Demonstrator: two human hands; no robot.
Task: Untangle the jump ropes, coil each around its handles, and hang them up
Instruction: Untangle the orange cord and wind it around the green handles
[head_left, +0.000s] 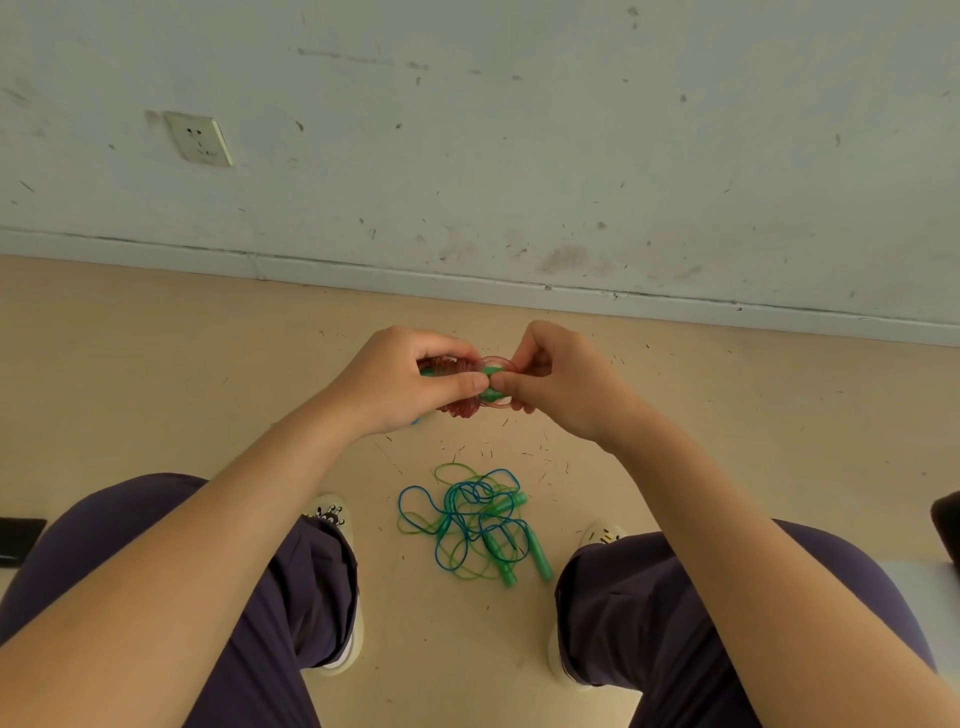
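Both hands are holding the red jump rope (464, 387) above the floor (156, 374): the left hand (400, 382) is gripping the wound bundle while the right hand (558, 382) is pinching a loop by its green handles (491, 375). The thin, springy cord is probably wanting to uncoil, so holding it at the handles looks wisest. The blue and green ropes (470, 522) are lying tangled on the floor between the shoes.

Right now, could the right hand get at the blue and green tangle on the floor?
Probably not yet: the right hand pinches the red rope bundle. The tangle itself lies uncovered between the feet.

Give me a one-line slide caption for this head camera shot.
Both hands, left and right, wind a red jump rope around its green handles; tangled ropes wait on the floor.
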